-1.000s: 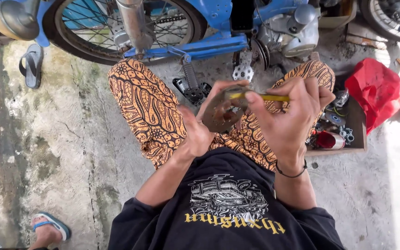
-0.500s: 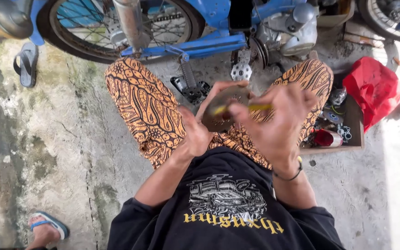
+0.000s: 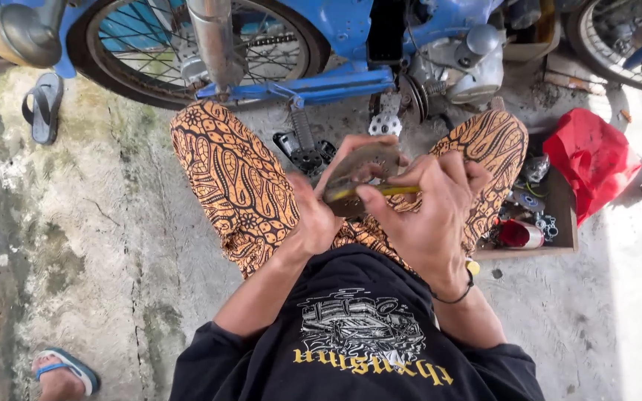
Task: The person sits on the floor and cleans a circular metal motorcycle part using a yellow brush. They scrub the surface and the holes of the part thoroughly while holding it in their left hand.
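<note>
The round metal part (image 3: 358,172) sits raised above your lap, your left hand (image 3: 321,215) closed around its lower edge, palm up; your right hand (image 3: 425,212) curls shut on a yellow tool (image 3: 391,191) pressed across it, beside the blue motorbike (image 3: 351,44)

Head camera looks steeply down, close over lap.

The left hand (image 3: 321,215) and right hand (image 3: 429,212) meet over the lap, the round metal part (image 3: 362,174) and a thin tool (image 3: 380,191) between them. Ahead stands the motorbike (image 3: 351,44). The parts box (image 3: 533,215) sits right of the knee, a bag (image 3: 592,160) beyond it, and a sandal (image 3: 42,104) lies far left.
</note>
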